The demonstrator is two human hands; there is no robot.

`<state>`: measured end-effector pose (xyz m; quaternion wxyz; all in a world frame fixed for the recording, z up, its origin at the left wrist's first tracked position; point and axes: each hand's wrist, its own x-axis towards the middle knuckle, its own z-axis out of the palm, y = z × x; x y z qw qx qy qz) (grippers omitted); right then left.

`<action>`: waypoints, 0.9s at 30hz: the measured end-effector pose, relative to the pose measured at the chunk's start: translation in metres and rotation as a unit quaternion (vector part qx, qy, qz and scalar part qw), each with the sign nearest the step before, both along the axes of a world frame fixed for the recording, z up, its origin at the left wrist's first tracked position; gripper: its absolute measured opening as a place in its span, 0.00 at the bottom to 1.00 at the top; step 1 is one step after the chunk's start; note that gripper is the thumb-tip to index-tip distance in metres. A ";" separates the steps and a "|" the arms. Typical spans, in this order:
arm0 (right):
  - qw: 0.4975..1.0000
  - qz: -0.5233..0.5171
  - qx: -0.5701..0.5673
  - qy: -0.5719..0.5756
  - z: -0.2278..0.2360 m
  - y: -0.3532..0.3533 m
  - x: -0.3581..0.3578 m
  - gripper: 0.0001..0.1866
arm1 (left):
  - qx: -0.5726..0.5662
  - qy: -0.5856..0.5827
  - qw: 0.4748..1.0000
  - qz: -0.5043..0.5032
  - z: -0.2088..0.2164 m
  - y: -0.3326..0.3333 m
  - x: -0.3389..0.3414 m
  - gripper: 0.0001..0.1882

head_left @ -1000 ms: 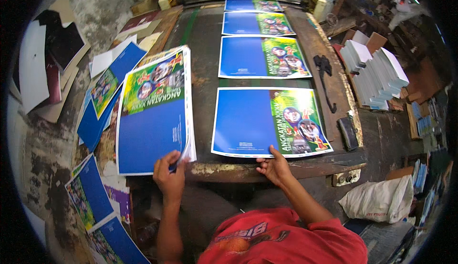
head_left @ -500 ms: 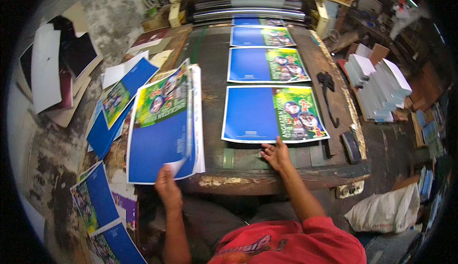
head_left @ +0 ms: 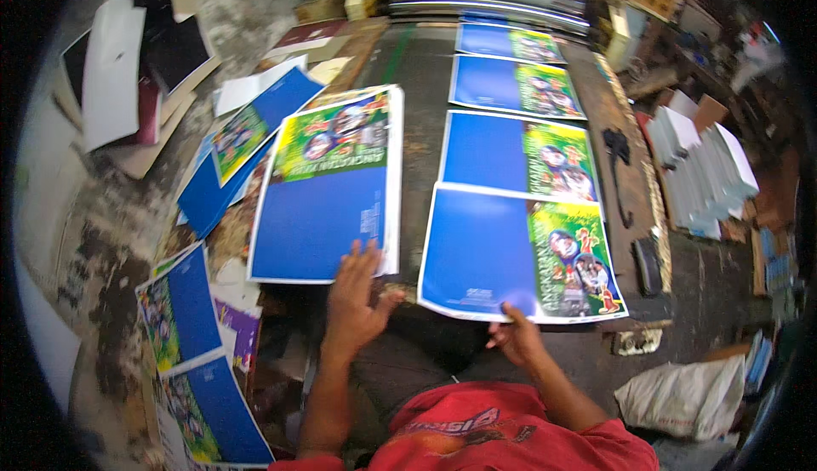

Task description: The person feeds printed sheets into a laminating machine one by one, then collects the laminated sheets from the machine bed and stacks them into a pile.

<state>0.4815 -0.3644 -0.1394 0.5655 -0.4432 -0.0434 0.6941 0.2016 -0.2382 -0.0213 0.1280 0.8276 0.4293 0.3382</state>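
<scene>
My right hand (head_left: 517, 335) pinches the near edge of a printed sheet (head_left: 477, 250), blue on one half and a green-yellow picture panel on the other. That sheet overhangs the table's front edge and overlaps another printed sheet (head_left: 485, 152) behind it. Farther back, more sheets of the same print lie in a line leading up to a roller machine (head_left: 485, 7). To the left, a stack of these prints (head_left: 319, 224) lies turned crosswise to the line. My left hand (head_left: 353, 296) rests on the stack's near edge, fingers stretched out, gripping nothing.
Loose prints (head_left: 183, 309) and dark and white boards (head_left: 115, 79) lie at the left. A black strap (head_left: 619, 169) and a dark oblong object (head_left: 647, 267) sit on the table's right side. Right of it are stacks of white paper (head_left: 711, 169) and a whitish sack (head_left: 685, 399).
My right hand has taken hold of the front sheet and drawn it nearer. My left hand has let go of the lifted corner on the stack, which now lies flatter. The view has shifted.
</scene>
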 end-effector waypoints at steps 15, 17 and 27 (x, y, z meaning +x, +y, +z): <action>0.999 -0.005 0.040 0.033 -0.009 0.021 -0.001 0.27 | -0.023 -0.055 0.992 0.109 -0.031 0.002 -0.015 0.14; 0.998 -0.027 0.057 0.031 -0.012 0.033 0.004 0.27 | -0.026 -0.059 0.992 0.111 -0.030 0.001 -0.013 0.15; 0.992 -0.105 0.070 0.011 -0.009 0.084 0.011 0.25 | -0.013 -0.068 0.990 0.122 -0.031 0.001 -0.013 0.14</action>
